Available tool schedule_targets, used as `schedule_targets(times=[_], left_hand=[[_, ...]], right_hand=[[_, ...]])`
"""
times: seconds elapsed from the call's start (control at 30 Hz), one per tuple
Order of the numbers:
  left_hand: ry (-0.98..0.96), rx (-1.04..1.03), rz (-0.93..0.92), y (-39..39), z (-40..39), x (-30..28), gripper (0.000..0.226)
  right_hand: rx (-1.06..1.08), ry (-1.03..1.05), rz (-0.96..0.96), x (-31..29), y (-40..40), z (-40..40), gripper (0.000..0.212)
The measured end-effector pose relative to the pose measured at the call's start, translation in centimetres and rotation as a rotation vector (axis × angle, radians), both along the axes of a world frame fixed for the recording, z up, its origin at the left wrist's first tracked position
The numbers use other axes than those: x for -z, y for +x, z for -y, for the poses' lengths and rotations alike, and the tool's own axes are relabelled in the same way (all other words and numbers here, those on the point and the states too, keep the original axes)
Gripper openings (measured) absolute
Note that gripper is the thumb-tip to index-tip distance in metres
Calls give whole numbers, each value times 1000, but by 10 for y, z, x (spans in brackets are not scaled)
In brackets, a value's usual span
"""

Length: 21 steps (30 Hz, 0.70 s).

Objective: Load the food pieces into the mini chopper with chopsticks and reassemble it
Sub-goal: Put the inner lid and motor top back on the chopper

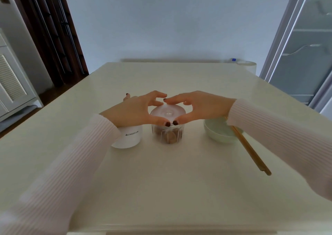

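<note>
Two hands ring the translucent lid [168, 113] on a clear chopper cup [167, 133] holding brown food pieces [170, 136], mid-counter [161, 181]: left hand [136, 109] and right hand [195, 107] curl around its rim, thumbs in front. White motor unit [128, 137] stands left; chopsticks [249, 150] lean on a pale green bowl [221, 132] right

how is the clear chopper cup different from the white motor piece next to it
The chopper cup is see-through, with brown food visible inside; the white motor piece is opaque and carries a printed logo. Both hands press a lid on the cup; the motor piece stands untouched. Both stand upright on the table.
</note>
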State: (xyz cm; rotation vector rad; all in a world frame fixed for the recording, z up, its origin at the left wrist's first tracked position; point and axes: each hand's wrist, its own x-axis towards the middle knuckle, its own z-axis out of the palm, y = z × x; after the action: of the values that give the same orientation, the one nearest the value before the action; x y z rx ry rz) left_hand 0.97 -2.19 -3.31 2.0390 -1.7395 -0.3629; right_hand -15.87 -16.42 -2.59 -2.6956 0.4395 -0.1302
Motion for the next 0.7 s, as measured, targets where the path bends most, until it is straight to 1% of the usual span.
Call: schedule_targets(times=[0.1, 0.23, 0.3, 0.37, 0.43, 0.5, 0.6, 0.7], left_hand=[[14, -1, 10, 0, -1, -1, 82], [33, 2, 20, 0, -3, -3, 91], [30, 2, 14, 1, -6, -3, 90], [19, -8, 18, 3, -8, -4, 88], [8, -20, 23, 5, -11, -6, 88], [-7, -32, 18, 7, -14, -7, 88], [-21, -46, 13, 9, -18, -7, 88], [-17, -55, 18, 11, -21, -5, 87]], right_hand=[[-10, 13, -24, 0, -1, 2, 73], [-22, 4, -43, 0, 0, -1, 70], [-28, -36, 16, 0, 3, -3, 60], [-43, -92, 104, 0, 6, -5, 45], [-72, -145, 141, 0, 10, -8, 33], [-99, -185, 97, -2, 14, -11, 28], [-123, -222, -39, -3, 22, -16, 29], [-111, -191, -70, -3, 26, -19, 27]])
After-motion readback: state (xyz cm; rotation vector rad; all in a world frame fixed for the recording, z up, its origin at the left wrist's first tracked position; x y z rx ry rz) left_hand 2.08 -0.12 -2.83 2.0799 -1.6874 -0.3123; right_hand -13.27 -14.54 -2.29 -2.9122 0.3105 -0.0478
